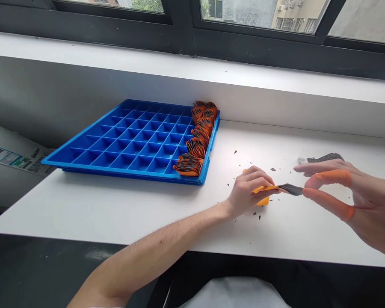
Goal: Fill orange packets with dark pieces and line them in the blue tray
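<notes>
My left hand (248,188) is closed on a small orange paper piece (265,188), pinched between its fingers just above the table. From that piece a thin, dark, rough-looking strip (290,189) runs to the right. The thumb and finger of my right hand (356,192), both in orange finger covers, pinch the strip's far end. Beneath my left hand a yellow-orange object (263,201) lies partly hidden. Behind my right fingers there is a dark stack (327,157) with a clear plastic wrapper (302,159) at its left end.
A blue compartment tray (122,175) stands on the white table (141,205). Folded orange and dark pieces (195,147) fill compartments along its right side. Dark crumbs (255,216) are scattered around my hands. A white package with a label (13,158) sits at far left, and windows are behind.
</notes>
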{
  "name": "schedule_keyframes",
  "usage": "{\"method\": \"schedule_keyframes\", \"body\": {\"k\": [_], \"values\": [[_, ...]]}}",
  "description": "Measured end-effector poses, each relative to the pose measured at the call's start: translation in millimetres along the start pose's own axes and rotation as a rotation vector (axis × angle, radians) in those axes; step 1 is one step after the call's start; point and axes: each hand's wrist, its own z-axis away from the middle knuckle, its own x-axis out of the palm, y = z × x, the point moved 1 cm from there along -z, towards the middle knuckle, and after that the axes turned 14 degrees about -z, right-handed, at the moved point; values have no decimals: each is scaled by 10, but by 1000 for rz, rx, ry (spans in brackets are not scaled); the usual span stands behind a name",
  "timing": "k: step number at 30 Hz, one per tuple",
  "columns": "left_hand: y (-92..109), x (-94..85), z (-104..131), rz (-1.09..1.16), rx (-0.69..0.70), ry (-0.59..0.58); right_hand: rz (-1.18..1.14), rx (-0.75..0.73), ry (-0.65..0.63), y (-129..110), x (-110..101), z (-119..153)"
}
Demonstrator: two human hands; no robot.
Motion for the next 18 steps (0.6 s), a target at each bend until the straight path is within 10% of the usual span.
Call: {"method": "schedule_keyframes", "body": {"k": [18], "values": [[24,-24,-9,40,-97,-6,108,43,134,114,81,-41]]}}
